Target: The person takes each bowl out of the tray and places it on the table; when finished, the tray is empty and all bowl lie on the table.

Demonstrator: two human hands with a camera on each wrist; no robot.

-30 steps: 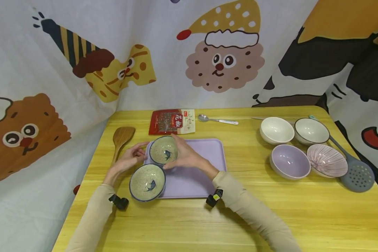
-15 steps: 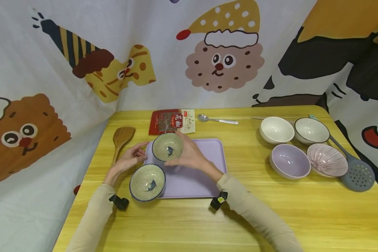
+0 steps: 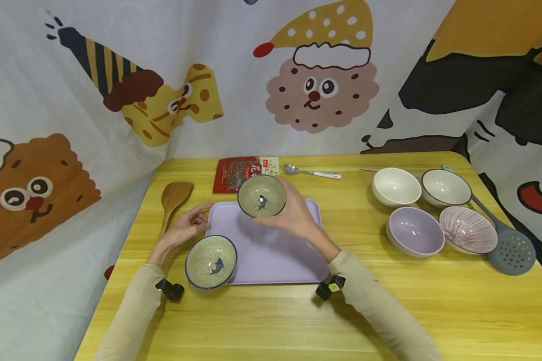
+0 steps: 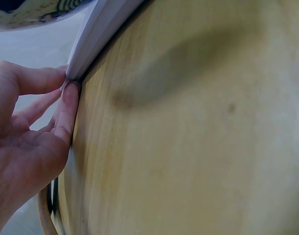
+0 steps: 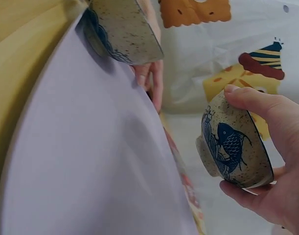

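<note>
My right hand [image 3: 291, 210] grips a speckled bowl [image 3: 262, 196] with a blue fish painted inside, thumb on one side and fingers on the other. In the right wrist view this bowl [image 5: 232, 139] is clear above the lilac tray [image 5: 85, 161]. A matching fish bowl [image 3: 211, 261] sits over the near left corner of the tray [image 3: 275, 255]. My left hand [image 3: 187, 230] is at the tray's left edge; the left wrist view shows its thumb and fingers [image 4: 66, 107] pinching the rim.
A wooden spatula [image 3: 173, 198] lies left of the tray. Behind are a red spice packet [image 3: 237, 173] and a spoon [image 3: 311, 172]. At right stand several bowls, including a lilac bowl [image 3: 415, 231], near a grey slotted turner [image 3: 512, 250].
My right hand has lifted the fish bowl off the tray's far left part and carried it right and up. My left hand and the other fish bowl have stayed put.
</note>
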